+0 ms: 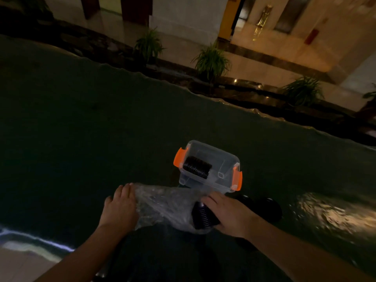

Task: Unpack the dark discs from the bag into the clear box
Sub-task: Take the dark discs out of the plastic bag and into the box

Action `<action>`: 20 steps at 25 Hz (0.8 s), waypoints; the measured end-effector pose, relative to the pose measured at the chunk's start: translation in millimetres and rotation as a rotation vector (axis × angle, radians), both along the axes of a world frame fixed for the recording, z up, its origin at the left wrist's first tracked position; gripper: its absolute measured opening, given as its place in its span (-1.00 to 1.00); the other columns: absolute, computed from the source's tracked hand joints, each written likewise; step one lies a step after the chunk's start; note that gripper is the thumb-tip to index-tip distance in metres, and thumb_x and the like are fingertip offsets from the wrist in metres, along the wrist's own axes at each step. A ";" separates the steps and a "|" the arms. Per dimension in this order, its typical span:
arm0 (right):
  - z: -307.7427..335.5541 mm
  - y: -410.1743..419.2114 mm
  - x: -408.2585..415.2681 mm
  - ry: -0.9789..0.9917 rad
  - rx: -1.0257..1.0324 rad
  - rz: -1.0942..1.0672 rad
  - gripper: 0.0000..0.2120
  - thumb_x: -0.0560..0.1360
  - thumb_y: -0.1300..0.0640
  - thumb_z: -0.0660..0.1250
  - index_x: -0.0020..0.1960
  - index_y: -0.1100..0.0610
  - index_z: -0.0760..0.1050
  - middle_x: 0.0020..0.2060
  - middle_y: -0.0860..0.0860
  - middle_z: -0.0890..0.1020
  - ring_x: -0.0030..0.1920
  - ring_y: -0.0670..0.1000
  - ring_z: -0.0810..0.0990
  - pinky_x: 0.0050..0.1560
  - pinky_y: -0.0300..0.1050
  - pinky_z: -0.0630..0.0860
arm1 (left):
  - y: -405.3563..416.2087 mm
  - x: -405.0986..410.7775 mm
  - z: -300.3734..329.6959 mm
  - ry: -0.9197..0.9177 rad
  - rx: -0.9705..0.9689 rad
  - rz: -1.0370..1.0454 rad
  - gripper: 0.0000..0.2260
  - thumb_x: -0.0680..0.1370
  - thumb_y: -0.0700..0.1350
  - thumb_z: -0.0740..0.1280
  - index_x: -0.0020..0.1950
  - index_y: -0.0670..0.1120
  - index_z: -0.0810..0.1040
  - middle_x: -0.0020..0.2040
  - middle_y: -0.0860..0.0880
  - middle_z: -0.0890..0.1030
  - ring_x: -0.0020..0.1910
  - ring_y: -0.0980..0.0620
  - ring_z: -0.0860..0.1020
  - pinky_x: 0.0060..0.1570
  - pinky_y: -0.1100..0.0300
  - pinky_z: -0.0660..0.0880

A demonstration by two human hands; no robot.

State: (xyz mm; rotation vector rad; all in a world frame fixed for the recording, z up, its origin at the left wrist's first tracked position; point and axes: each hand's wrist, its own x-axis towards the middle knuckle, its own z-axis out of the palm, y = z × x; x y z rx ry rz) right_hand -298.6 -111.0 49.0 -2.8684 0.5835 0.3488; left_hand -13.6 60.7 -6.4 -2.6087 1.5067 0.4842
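Observation:
A clear box [221, 157] with orange latches stands on the dark green table, holding a row of dark discs [197, 167] on edge at its left side. In front of it lies a crumpled clear plastic bag [162, 204]. My left hand [120, 206] presses down on the bag's left end. My right hand [230, 214] grips a stack of dark discs [202, 217] at the bag's open right end. More dark discs [268, 208] lie on the table just right of my right hand.
The dark green table cover [101, 129] spreads wide to the left and behind the box; its far edge [223, 100] runs diagonally. Beyond it are potted plants [211, 62] and a tiled floor. A bright reflection [333, 212] shines on the table at right.

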 end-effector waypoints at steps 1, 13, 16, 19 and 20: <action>11.9 -3.4 -8.7 -0.027 0.002 -0.025 -0.25 0.43 0.01 0.54 0.48 -0.14 0.20 0.39 -0.06 0.41 0.31 -0.04 0.47 0.29 -0.09 0.45 | 0.8 2.0 0.4 -0.005 -0.001 0.011 -0.17 0.56 0.22 0.28 0.63 -0.15 -0.04 0.62 -0.11 0.14 0.58 -0.12 0.14 0.46 -0.14 0.30; 99.4 -112.7 -0.6 -0.087 -0.210 -0.023 -0.36 0.44 0.12 0.55 0.44 -0.05 0.37 0.32 0.08 0.47 0.29 0.10 0.47 0.20 0.06 0.56 | -6.8 -12.3 17.2 0.020 -0.119 -0.061 -0.21 0.57 0.30 0.21 0.64 0.10 -0.15 0.66 -0.15 -0.11 0.61 -0.20 0.04 0.46 -0.16 0.30; 86.6 -136.1 19.0 0.018 -0.244 0.047 -0.39 0.47 0.10 0.52 0.42 -0.15 0.33 0.32 0.08 0.38 0.25 0.08 0.44 0.11 0.01 0.58 | -4.1 -15.2 16.6 0.059 -0.153 -0.070 -0.20 0.56 0.29 0.23 0.64 0.13 -0.16 0.66 -0.13 -0.10 0.60 -0.18 0.07 0.45 -0.14 0.30; 66.8 -151.3 35.2 0.140 -0.263 0.120 -0.39 0.47 0.09 0.51 0.40 -0.21 0.34 0.33 0.06 0.30 0.24 0.06 0.40 0.07 -0.05 0.55 | 4.0 -13.4 13.6 0.101 -0.175 -0.077 -0.20 0.55 0.26 0.25 0.63 0.15 -0.17 0.66 -0.11 -0.10 0.60 -0.15 0.08 0.46 -0.13 0.30; 59.0 -154.6 38.9 0.176 -0.266 0.139 -0.39 0.47 0.09 0.51 0.41 -0.22 0.34 0.32 0.05 0.29 0.23 0.04 0.40 0.05 -0.09 0.53 | 6.6 -13.7 12.1 0.113 -0.184 -0.072 -0.20 0.55 0.26 0.25 0.63 0.16 -0.16 0.66 -0.11 -0.09 0.60 -0.15 0.09 0.46 -0.13 0.31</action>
